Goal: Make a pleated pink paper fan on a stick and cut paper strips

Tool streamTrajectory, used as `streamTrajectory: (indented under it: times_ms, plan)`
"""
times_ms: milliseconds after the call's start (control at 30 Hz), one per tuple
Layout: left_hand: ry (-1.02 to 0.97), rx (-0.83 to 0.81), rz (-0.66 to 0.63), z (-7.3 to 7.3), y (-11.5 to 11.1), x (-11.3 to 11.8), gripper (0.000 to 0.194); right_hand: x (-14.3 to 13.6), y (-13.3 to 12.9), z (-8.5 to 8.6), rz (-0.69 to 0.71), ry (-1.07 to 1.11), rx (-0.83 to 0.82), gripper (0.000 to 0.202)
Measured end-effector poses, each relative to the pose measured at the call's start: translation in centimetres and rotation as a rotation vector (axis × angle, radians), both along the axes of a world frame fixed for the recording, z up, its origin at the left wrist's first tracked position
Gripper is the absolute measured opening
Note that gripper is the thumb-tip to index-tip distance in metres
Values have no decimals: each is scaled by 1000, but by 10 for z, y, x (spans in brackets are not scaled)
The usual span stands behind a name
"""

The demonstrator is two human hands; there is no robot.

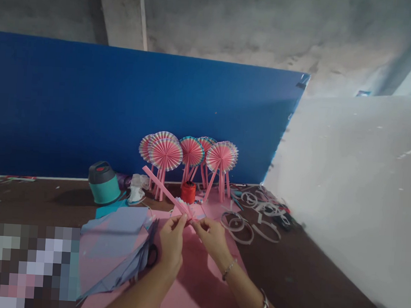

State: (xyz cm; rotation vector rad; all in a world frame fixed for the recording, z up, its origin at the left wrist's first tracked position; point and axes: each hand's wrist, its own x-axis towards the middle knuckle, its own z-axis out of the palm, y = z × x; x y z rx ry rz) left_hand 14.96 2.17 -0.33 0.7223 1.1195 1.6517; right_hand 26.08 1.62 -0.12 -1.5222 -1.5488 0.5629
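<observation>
Both hands meet over pink paper (201, 284) on the table. My left hand (173, 238) pinches the base of a small folded paper fan (188, 209) with a long pink strip (161, 186) that slants up to the left. Close beside it, my right hand (209, 235) pinches the fan's lower right end, fingers closed. Just beyond stands a red spool (188, 193). Several round pleated pink fans (165, 154) on pink sticks lean at the blue panel. Black-handled scissors (152, 255) lie left of my left hand.
Stacked pale blue and pink sheets (116, 241) lie at the left, with a teal and dark grey container (104, 185) behind them. White tape loops (236, 222) and strips lie at the right. A blue panel (125, 107) and a white wall (356, 191) bound the table.
</observation>
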Motion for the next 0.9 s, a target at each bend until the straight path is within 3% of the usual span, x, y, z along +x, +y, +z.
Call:
streamTrajectory:
  times_ms: [433,767,900]
  plan:
    - [-5,6,-31,-2,-1,0,25,0,-2,5,-50,-64,-8,41]
    - [-26,0,-128,6,-3,0,30,5,-3,11,-107,-90,-30,40]
    - [-6,-55,-176,3,-2,0,31,8,-2,15,-147,-127,-51,36]
